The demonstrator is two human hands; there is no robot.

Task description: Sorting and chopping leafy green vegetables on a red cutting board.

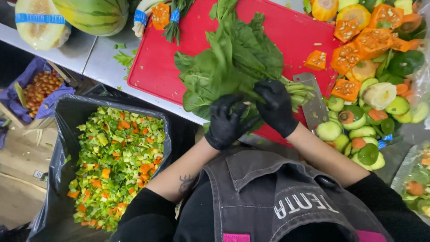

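Note:
A big bunch of green spinach-like leaves point(233, 62) lies on a red cutting board point(152, 67). Both my hands wear black gloves. My left hand point(228, 122) grips the bunch at the board's near edge, low on the leaves. My right hand point(277, 106) is closed around the bunch where the leaves meet the pale green stems point(301, 91). A steel cleaver point(313, 104) lies flat on the board just right of my right hand, its blade partly under the stems.
A black-lined bin point(62, 134) of chopped green and orange scraps stands below the steel counter point(89, 54) at left. Orange squash chunks point(358, 42) and cut green fruit point(363, 130) crowd the right. Striped melons point(94, 15) sit top left, a crate of small fruit point(42, 87) lower left.

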